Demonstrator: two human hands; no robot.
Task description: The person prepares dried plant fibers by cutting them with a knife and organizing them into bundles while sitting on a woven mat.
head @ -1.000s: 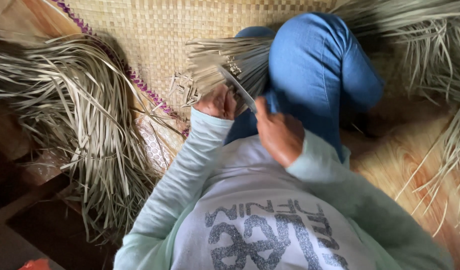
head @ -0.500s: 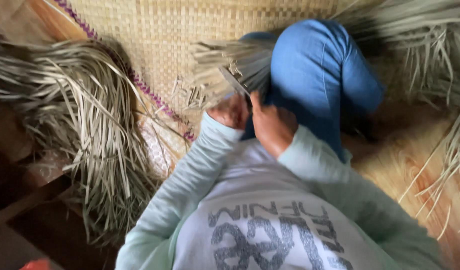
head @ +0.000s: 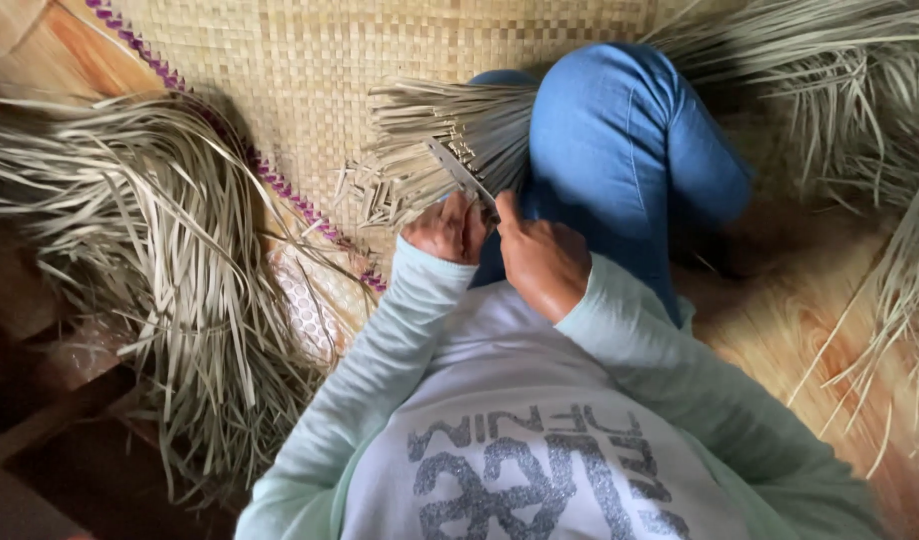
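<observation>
Mat (head: 380,60): a woven straw mat covered the floor under the seated person.
Loose strips (head: 150,270): heaped beside the mat, within reach.
Bundle (head: 450,140): dried leaf strips rested against the bent knee (head: 620,150), steadying them.
Right hand (head: 542,262): closed around a thin metal blade (head: 462,175) laid across the bundle.
Left hand (head: 448,230): curled, pinching the strips beside the blade.

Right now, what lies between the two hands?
In the head view, a thin metal blade runs up from between the left hand and right hand into the leaf-strip bundle.
</observation>
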